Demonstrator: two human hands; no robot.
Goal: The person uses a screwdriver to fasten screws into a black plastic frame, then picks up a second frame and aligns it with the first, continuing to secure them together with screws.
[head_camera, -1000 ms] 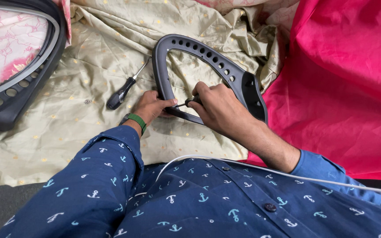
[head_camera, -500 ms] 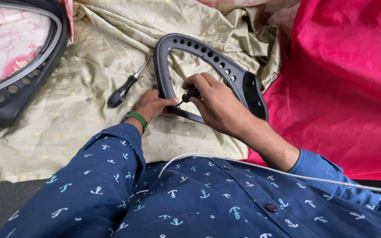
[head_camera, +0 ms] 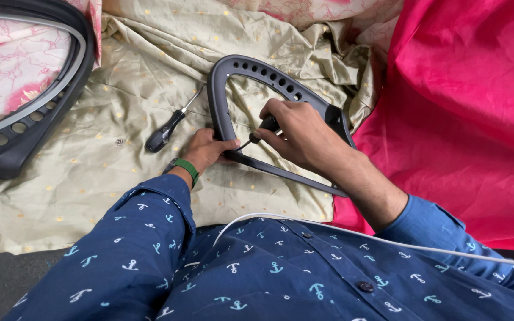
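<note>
Right hand [head_camera: 304, 134] grips screwdriver [head_camera: 263, 128]; left hand [head_camera: 206, 148] steadies frame [head_camera: 281, 80].

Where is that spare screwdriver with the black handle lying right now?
In the head view the spare screwdriver lies on the beige cloth, just left of the dark curved frame and above the left hand, untouched.
</note>
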